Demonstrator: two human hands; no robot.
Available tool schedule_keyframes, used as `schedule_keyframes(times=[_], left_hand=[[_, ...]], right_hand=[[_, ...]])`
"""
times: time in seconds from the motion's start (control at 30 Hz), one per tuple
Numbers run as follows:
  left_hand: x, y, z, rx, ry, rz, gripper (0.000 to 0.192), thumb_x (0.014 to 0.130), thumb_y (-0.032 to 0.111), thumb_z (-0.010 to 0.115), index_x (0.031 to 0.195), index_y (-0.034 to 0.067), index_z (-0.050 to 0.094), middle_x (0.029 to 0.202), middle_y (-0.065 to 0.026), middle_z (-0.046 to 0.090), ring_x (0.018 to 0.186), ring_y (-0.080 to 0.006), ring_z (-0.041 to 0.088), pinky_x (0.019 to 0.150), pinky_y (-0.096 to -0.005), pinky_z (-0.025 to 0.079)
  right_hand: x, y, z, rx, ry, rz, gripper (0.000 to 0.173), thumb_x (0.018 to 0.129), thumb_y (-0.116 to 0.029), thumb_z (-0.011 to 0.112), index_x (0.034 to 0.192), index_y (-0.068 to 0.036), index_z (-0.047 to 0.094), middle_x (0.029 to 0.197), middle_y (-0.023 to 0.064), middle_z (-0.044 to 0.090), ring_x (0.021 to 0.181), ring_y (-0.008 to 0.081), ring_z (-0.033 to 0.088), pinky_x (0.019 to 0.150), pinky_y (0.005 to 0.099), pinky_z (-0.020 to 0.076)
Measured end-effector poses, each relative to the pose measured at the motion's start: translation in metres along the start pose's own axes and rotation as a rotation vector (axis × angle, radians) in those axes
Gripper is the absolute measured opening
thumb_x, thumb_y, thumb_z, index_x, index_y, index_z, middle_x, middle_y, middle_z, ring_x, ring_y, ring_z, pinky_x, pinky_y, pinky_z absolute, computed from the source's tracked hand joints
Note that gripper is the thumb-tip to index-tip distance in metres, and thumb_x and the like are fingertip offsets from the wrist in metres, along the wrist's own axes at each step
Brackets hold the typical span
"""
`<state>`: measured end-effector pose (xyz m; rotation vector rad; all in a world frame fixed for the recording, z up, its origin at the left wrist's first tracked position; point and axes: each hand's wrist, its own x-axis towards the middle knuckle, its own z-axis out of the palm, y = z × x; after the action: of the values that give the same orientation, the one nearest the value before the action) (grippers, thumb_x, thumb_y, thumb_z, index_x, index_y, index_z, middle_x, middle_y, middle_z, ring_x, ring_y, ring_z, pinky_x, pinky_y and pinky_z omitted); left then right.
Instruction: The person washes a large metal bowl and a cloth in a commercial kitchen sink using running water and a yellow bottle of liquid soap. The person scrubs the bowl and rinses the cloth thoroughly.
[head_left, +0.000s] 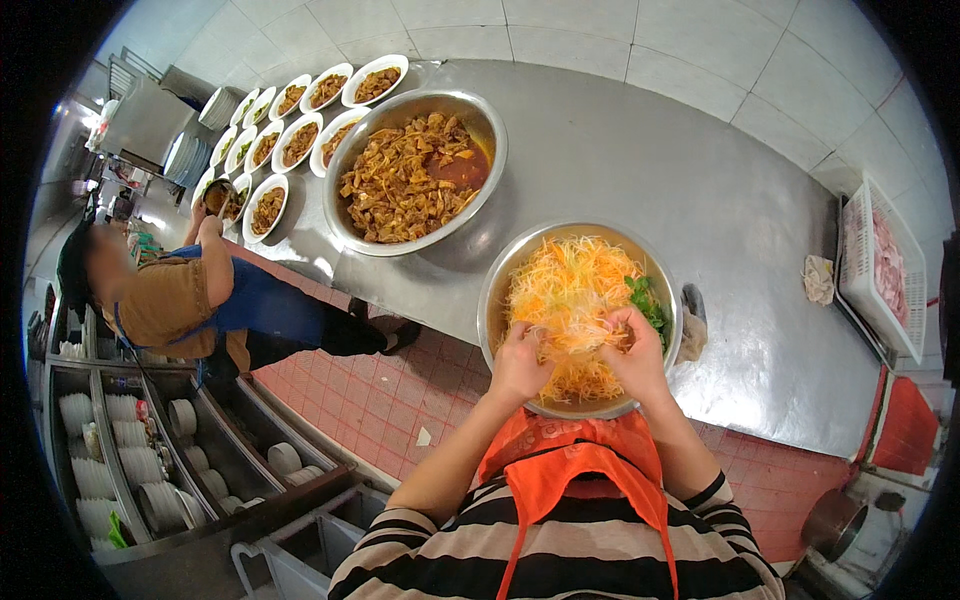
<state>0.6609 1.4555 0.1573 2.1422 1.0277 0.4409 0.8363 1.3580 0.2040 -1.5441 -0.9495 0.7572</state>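
Observation:
Before me stands a steel bowl (493, 315) of shredded orange and pale vegetables (577, 262). Both hands are inside it. My left hand (521, 364) has its fingers curled into the shreds at the bowl's left side. Opposite it, my right hand (637, 352) pinches into the same heap, and a loose clump of shreds lies between the two hands. Green leaves (646, 304) rest along the right inner wall, just above my right hand. Some fingertips are hidden among the shreds.
A larger steel bowl (491, 142) of sauced stewed pieces stands up-left on the steel table (592, 142). Several white oval dishes (266, 208) of food line the left, where a person (172, 292) holds a dark bowl. A white basket (874, 262) and a crumpled cloth (818, 280) sit right.

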Motion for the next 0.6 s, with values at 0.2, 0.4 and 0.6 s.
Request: schedule_keyframes(times=[0.2, 0.4, 0.6], left_hand=[[0.009, 0.039, -0.043, -0.096, -0.051, 0.144, 0.024, 0.068, 0.004, 0.069, 0.09, 0.004, 0.059, 0.103, -0.0149, 0.057, 0.097, -0.0351, 0.059, 0.083, -0.0396, 0.049], [0.03, 0.034, -0.046, -0.193, -0.036, 0.15, 0.031, 0.071, 0.005, 0.07, 0.101, 0.005, 0.062, 0.119, -0.017, 0.055, 0.113, -0.0332, 0.055, 0.093, -0.0398, 0.045], [0.04, 0.013, -0.029, 0.293, -0.16, 0.065, 0.066, 0.068, 0.011, 0.078, 0.129, 0.015, 0.053, 0.146, -0.0188, 0.033, 0.132, -0.0424, 0.034, 0.103, -0.0458, 0.039]], right_hand=[[-0.001, 0.022, 0.0, -0.308, -0.141, 0.008, 0.057, 0.068, -0.004, 0.073, 0.121, -0.004, 0.054, 0.117, 0.0167, 0.057, 0.114, 0.032, 0.054, 0.099, 0.0368, 0.0417], [-0.008, 0.047, 0.009, -0.793, -0.134, -0.044, 0.066, 0.068, -0.01, 0.078, 0.127, -0.004, 0.05, 0.128, 0.0221, 0.047, 0.123, 0.0383, 0.043, 0.098, 0.0426, 0.0424], [-0.006, 0.064, 0.033, -0.931, -0.295, 0.176, 0.054, 0.071, -0.008, 0.072, 0.121, -0.004, 0.052, 0.117, 0.0206, 0.05, 0.106, 0.0384, 0.053, 0.087, 0.0425, 0.0486]])
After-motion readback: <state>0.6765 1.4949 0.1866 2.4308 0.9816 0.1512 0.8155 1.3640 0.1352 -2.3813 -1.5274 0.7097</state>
